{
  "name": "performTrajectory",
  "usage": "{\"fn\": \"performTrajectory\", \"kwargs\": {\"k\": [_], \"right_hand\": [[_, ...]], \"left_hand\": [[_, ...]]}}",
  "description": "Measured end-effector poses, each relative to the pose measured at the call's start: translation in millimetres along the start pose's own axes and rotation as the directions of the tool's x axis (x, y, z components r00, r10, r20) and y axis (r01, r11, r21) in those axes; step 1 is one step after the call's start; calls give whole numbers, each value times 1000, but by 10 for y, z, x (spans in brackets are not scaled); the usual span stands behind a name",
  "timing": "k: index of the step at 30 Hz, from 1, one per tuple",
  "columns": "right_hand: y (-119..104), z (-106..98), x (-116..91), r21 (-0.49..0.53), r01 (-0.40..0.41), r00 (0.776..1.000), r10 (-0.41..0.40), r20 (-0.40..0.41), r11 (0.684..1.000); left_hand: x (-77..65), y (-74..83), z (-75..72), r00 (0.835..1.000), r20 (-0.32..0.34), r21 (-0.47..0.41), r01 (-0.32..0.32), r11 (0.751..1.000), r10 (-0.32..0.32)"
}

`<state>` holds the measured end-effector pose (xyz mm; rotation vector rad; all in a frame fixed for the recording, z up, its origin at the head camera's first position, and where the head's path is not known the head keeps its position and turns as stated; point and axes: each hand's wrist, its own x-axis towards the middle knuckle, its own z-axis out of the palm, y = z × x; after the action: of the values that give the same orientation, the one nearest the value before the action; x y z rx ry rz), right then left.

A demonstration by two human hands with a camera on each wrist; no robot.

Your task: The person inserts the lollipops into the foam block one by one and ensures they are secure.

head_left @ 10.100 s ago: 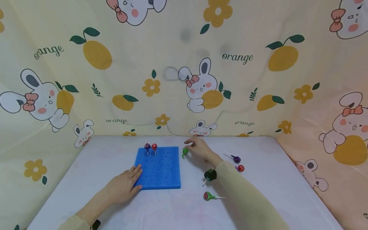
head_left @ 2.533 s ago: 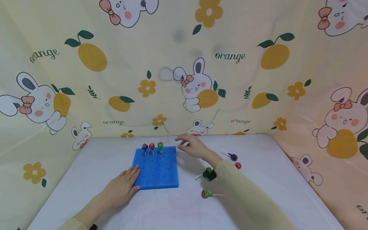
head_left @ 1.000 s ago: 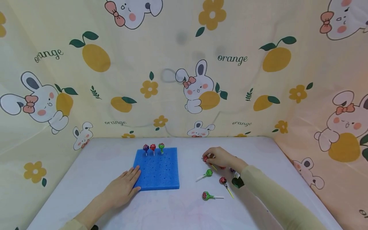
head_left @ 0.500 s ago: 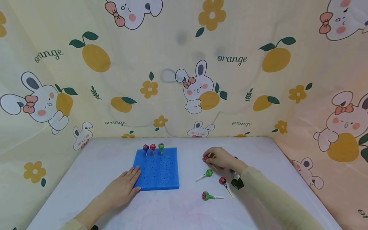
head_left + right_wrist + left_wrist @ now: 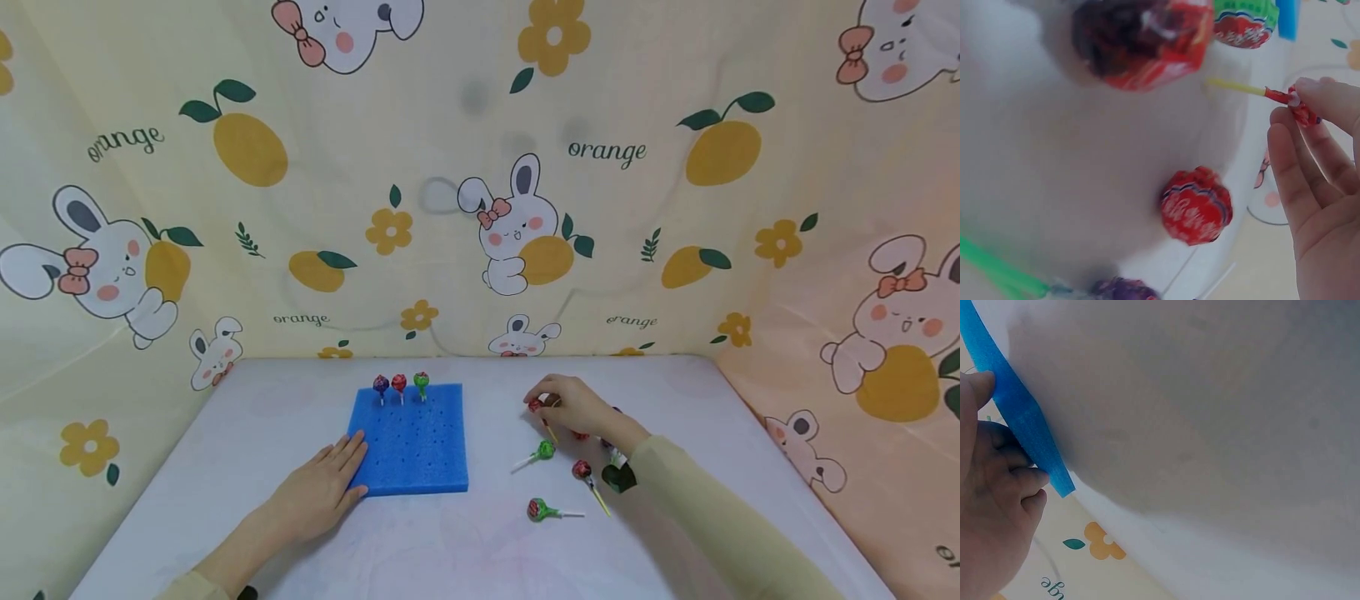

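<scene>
My left hand (image 5: pixel 318 483) lies along the left edge of a blue foam board (image 5: pixel 412 454) dotted with small holes, fingers extended and touching it. Near the board's back edge stand a purple lollipop (image 5: pixel 381 382), a red lollipop (image 5: pixel 399 382) and a green lollipop (image 5: pixel 422 381), sticks down. Right of the board, my right hand (image 5: pixel 573 404) pinches a red-wrapped lollipop (image 5: pixel 1305 112) by its head between thumb and fingers. Its yellow stick (image 5: pixel 1238 86) points away from the palm in the right wrist view.
Loose on the white table (image 5: pixel 420 550) are a green lollipop (image 5: pixel 544 451), a red-and-green one (image 5: pixel 537 510) and a dark red one (image 5: pixel 582 471) with a yellow stick. Another red lollipop (image 5: pixel 1196 206) and a purple one (image 5: pixel 1124 290) lie under the right forearm. Patterned cloth (image 5: pixel 450 267) walls the table.
Earlier the green lollipop went into the board beside the red one. My right hand then moved right to the red lollipop and has just raised it slightly. My left hand stays on the board.
</scene>
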<state>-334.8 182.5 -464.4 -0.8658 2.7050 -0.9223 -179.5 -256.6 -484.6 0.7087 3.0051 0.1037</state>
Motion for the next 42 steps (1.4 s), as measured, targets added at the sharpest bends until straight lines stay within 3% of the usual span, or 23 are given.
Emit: {"fn": "performTrajectory", "kwargs": {"k": [11, 18, 22, 42], "right_hand": [[-154, 54, 58, 19, 119, 990, -117, -82, 993], [-250, 127, 132, 8, 136, 979, -134, -153, 991], [-343, 162, 188, 40, 188, 966, -177, -187, 981], [-785, 407, 517, 124, 286, 936, -250, -248, 950]], "left_hand": [[-7, 5, -2, 1000, 11, -3, 7, 1000, -7], [-6, 16, -3, 1000, 15, -7, 12, 1000, -12], [-6, 16, 7, 1000, 15, -7, 14, 1000, -14], [12, 1, 0, 1000, 22, 8, 15, 1000, -15]]}}
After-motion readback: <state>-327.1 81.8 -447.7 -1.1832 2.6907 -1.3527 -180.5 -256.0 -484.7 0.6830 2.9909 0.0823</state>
